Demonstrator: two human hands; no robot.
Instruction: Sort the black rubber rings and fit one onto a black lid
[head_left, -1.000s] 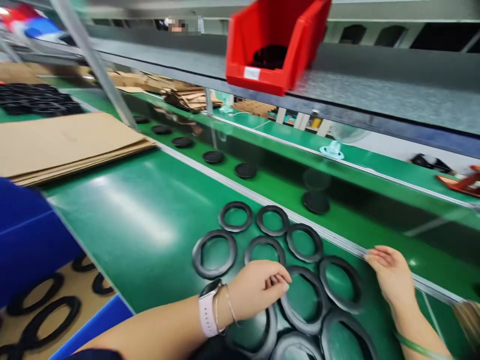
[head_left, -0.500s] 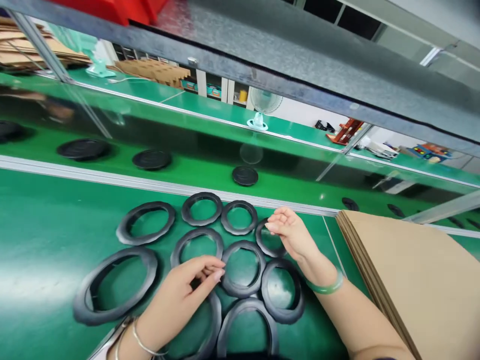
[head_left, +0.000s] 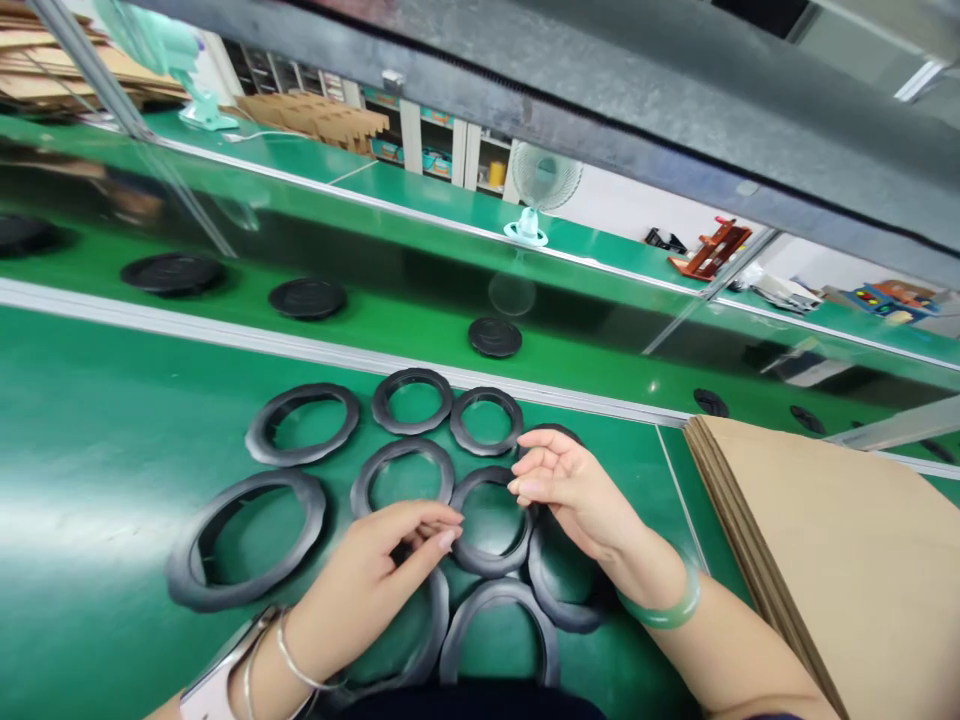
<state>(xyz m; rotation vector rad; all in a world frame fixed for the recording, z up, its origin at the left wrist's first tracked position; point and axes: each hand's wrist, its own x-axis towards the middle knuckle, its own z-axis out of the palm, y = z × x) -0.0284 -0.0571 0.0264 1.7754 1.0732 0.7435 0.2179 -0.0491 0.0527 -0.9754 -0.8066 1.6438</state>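
Several dark grey plastic rings with scalloped outer edges lie flat on the green table. My left hand hovers over the front rings, thumb and fingers drawn together in a pinch; whatever is between them, if anything, is too small to make out. Just right of it is the middle ring. My right hand, with curled fingers and the thumb close to them, is above the right-hand rings and partly hides them. Its contents, if any, cannot be made out. A large ring lies left of my left forearm.
Black round discs sit on the green conveyor belt behind a metal rail. Stacked cardboard sheets stand at the right. A grey metal shelf crosses overhead. Beyond the belt is a fan.
My right hand has come lower and left, nearer my left hand, and now hovers by the middle ring. The left hand keeps its pinch. The view has shifted slightly.
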